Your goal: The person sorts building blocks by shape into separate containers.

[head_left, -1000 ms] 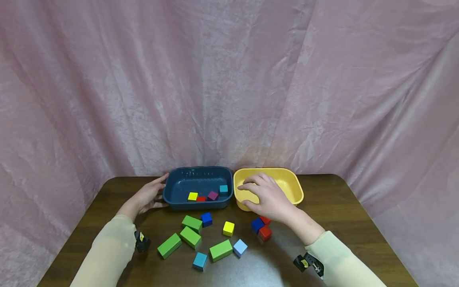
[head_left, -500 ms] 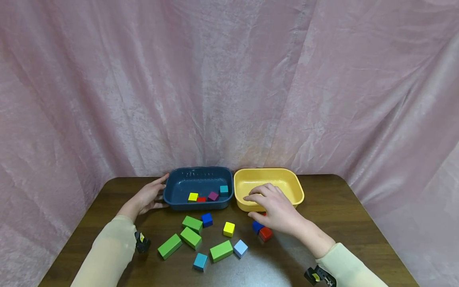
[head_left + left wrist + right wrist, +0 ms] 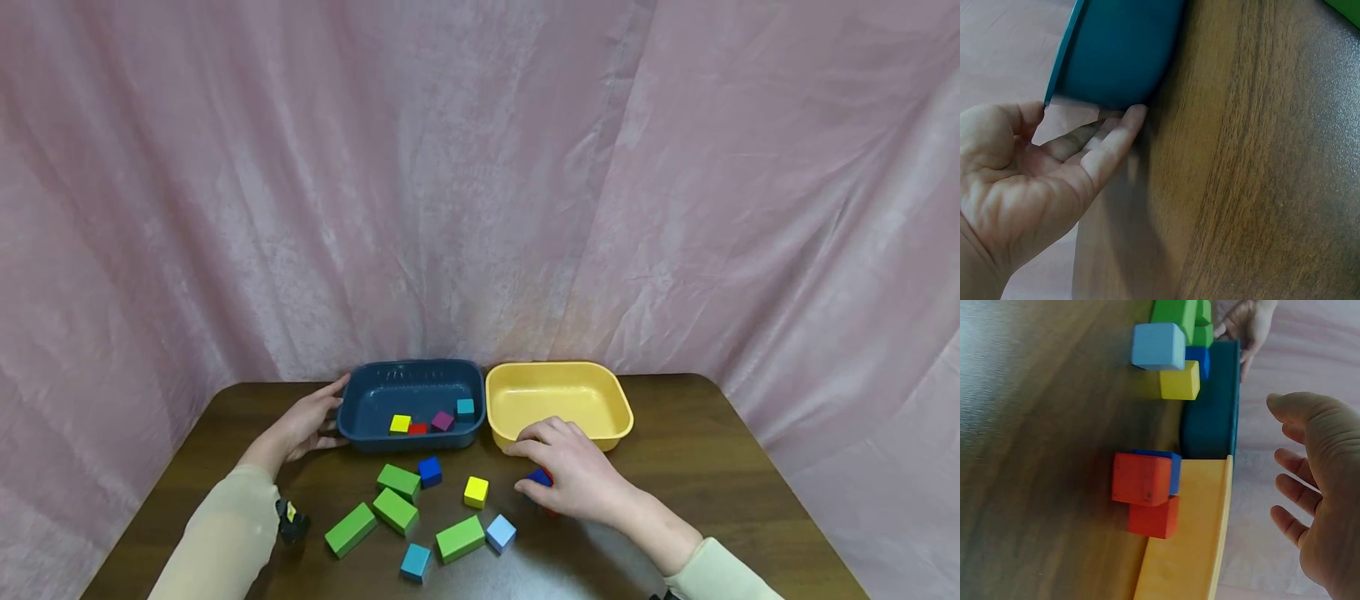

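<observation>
My left hand [image 3: 306, 423] touches the left end of a dark blue basin [image 3: 414, 444]. In the left wrist view its thumb is at the rim and its outstretched fingers lie against the lower wall. Several small cubes sit inside that basin, among them a yellow cube [image 3: 401, 424] and a purple cube [image 3: 442, 422]. Over a small cluster of cubes hovers my right hand [image 3: 572, 471], its fingers spread and holding nothing. Below it in the right wrist view are two red cubes [image 3: 1141, 479] and a blue cube [image 3: 1175, 472], partly hidden in the head view.
A yellow basin [image 3: 558, 398] stands right of the blue one. On the wooden table [image 3: 712, 475] lie several green blocks [image 3: 461, 538], a yellow cube [image 3: 476, 492], a blue cube [image 3: 430, 472], a light blue cube [image 3: 500, 533] and a teal cube [image 3: 415, 562]. Behind hangs a pink curtain [image 3: 450, 183].
My right hand has moved from over the yellow basin toward me, to above the red and blue cubes. The left hand stays at the blue basin. The head view has tilted slightly.
</observation>
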A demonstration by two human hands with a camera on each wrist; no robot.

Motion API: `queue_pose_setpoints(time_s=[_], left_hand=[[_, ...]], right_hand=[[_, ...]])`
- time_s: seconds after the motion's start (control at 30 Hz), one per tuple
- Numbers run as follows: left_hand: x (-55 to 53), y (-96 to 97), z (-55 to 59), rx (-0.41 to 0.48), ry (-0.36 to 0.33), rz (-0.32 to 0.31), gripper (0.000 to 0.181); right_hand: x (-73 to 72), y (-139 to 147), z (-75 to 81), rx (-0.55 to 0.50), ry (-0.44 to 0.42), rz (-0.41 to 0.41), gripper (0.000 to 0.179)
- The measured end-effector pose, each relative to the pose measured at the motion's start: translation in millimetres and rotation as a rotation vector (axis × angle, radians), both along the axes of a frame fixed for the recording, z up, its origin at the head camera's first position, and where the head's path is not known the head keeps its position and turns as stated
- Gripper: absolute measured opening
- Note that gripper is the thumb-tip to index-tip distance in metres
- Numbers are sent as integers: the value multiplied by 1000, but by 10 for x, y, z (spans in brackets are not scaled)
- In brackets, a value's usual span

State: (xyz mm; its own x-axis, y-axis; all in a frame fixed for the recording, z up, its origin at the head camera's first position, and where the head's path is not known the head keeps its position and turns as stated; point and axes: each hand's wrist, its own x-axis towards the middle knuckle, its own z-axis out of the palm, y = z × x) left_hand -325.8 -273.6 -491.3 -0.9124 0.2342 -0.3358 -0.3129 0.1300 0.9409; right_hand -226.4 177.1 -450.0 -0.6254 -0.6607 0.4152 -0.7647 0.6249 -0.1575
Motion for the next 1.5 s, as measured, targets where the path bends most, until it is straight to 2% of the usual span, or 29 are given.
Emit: queue_pose_setpoints(time_s=[0.17, 0.4, 1.03, 1.5], left_hand=[[49, -22, -33, -1, -4, 8, 59], [85, -43, -25, -5, 5, 4, 59], [22, -14, 12, 0, -3, -5, 59], [-10, -5, 39, 2, -8, 5, 59]], right_hand=[[67, -7, -89, 32, -27, 17, 42], [112, -30, -136, 68, -62, 32, 44], [160, -65, -294, 118, -21, 96, 42], [216, -129, -372, 162, -29, 135, 39]])
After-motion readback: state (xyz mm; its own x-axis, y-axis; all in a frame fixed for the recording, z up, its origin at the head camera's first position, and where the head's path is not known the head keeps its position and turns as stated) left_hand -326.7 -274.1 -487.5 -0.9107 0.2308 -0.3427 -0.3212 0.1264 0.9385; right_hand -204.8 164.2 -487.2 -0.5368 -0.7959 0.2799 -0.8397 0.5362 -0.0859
